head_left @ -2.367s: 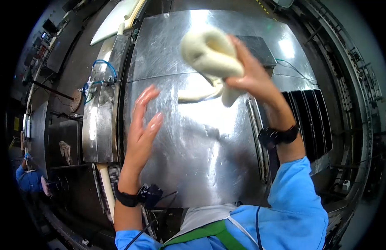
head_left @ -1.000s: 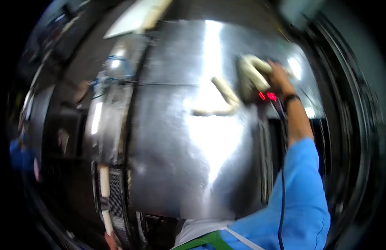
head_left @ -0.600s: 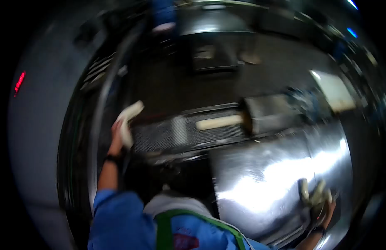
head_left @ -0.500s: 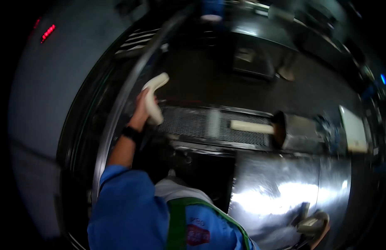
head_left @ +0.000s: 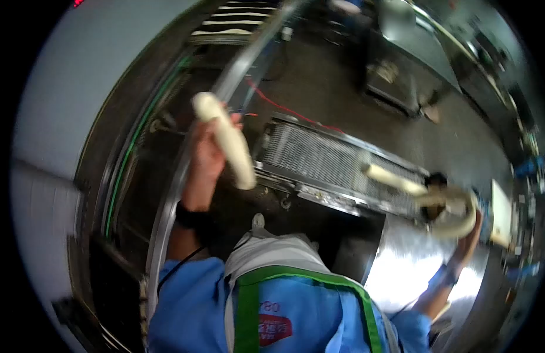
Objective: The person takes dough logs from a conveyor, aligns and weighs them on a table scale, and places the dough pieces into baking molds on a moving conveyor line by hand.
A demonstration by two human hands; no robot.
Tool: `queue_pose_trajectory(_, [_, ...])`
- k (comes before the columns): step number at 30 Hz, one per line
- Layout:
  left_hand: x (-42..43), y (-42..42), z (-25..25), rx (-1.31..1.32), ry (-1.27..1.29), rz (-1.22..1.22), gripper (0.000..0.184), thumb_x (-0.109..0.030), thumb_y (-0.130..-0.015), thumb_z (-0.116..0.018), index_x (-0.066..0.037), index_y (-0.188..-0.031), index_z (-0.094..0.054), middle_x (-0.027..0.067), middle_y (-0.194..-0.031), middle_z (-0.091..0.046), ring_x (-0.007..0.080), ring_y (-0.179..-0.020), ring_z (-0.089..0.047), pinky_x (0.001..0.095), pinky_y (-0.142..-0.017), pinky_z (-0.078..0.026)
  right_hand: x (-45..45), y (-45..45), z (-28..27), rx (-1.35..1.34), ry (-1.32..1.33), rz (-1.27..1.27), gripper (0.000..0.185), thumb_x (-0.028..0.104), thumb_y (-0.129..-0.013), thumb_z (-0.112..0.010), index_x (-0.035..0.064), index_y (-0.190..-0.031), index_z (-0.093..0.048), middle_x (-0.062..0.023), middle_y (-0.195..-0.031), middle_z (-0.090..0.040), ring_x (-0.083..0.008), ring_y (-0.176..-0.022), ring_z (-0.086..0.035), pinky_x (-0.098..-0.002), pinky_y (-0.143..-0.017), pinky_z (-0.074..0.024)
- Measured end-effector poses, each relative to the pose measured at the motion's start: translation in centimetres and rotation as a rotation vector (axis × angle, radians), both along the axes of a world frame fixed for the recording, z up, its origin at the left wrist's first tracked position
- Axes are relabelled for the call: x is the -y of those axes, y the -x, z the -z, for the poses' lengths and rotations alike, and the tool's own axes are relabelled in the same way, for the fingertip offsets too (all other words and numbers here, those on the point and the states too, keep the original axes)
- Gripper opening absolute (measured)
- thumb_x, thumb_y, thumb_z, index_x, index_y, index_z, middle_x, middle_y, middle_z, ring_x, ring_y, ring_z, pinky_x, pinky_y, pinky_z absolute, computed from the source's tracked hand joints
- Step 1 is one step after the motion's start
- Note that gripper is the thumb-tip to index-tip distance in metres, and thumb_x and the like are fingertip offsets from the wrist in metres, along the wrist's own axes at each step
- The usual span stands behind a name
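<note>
My left hand is closed around a pale dough roll, held up beside a metal rail. The roll slants, one end above my fingers and the other hanging below. On the right, my right hand grips a bent length of pale dough, curved into a loop and blurred by motion. Behind that loop, another dough roll lies lengthwise on the mesh conveyor. The machine at the conveyor's right end is mostly hidden by my right hand's dough.
A long metal rail runs along my left side. Long pale strips lie on a dark surface at the upper left. A shiny metal table stands at the right front. Farther back is a metal bench, and a red cord crosses behind the conveyor.
My right hand has risen from low over the metal table to the conveyor's right end, carrying the bent dough. The roll in my left hand has straightened and tilted. The view has turned.
</note>
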State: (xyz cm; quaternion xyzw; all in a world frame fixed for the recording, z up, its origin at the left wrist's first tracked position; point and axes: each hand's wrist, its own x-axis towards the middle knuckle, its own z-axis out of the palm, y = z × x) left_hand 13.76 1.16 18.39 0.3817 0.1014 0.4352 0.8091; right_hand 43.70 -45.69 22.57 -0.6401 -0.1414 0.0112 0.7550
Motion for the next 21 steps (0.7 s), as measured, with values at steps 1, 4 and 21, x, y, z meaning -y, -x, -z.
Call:
queue_pose_trajectory(1, [0.7,-0.3,-1.7,-0.101,-0.036,-0.035,0.049,-0.016,-0.077,-0.052,-0.005,-0.12,-0.031,0.0098,-0.116,-0.041,0.0253,-0.099,-0.048,0.0381,-0.083,-0.042,-1.2,0.1,-0.4,0.247,0.279,0.009,0.052,0.044,-0.082,-0.036,0.0129,-0.123,-0.035,-0.0086,-0.127,-0.032,-0.0211,-0.119,-0.028,-0.0362,-0.098,-0.0226])
queue_pose_trajectory(4, [1.6,-3.4,-3.2,-0.076,-0.044,-0.02,0.045,-0.014,-0.082,-0.042,-0.005,-0.123,-0.026,0.0118,-0.124,-0.032,0.0291,-0.112,-0.037,0.0403,-0.09,-0.038,-1.2,-7.0,1.3,0.132,0.138,-0.067,0.047,0.039,-0.081,-0.041,0.0083,-0.116,-0.041,-0.0101,-0.113,-0.042,-0.0194,-0.104,-0.04,-0.034,-0.089,-0.0314])
queue_pose_trajectory(21, [36.1,-37.0,16.3,-0.776,0.199,1.3,0.045,-0.019,-0.085,-0.041,-0.009,-0.124,-0.022,0.0115,-0.128,-0.021,0.0284,-0.116,-0.028,0.0368,-0.096,-0.023,17.6,-3.6,16.0,-0.475,0.953,0.269,0.063,0.042,-0.069,-0.059,0.0073,-0.118,-0.039,-0.0133,-0.124,-0.032,-0.0293,-0.117,-0.026,-0.0427,-0.095,-0.0247])
